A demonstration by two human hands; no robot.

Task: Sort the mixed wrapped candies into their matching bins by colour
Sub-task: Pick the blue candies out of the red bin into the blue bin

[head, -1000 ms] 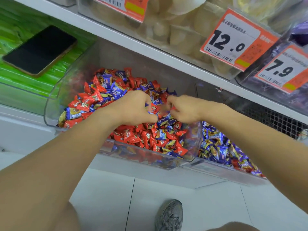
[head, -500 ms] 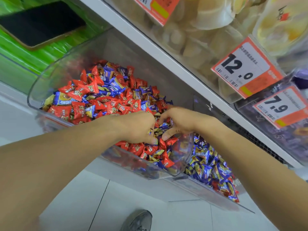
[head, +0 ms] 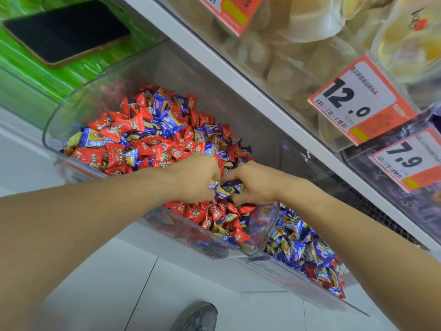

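Reaching into the clear plastic bin [head: 71, 120] at the centre of the head view, both hands meet over its mixed pile of red wrapped candies [head: 124, 126] and blue wrapped candies [head: 167, 120]. At mid-frame the left hand [head: 193, 177] has its fingers curled around a small bunch of blue candies [head: 220, 191], and the right hand [head: 255, 183], just beside it and touching the same bunch, pinches those wrappers with bent fingers. Lower right of the frame, a second clear bin [head: 317, 299] sits against the first and holds mostly blue wrapped candies [head: 300, 249], with a few red ones near its front edge. Upper left, a black phone [head: 66, 29] lies on green packaging [head: 28, 75]. Along the white shelf rail [head: 238, 75] running diagonally across the upper right hang orange price tags reading 12.0 [head: 358, 101] and 7.9 [head: 405, 158], with pale packaged goods [head: 310, 25] behind them. At the bottom edge a grey shoe [head: 195, 316] stands on white floor tiles [head: 107, 283].
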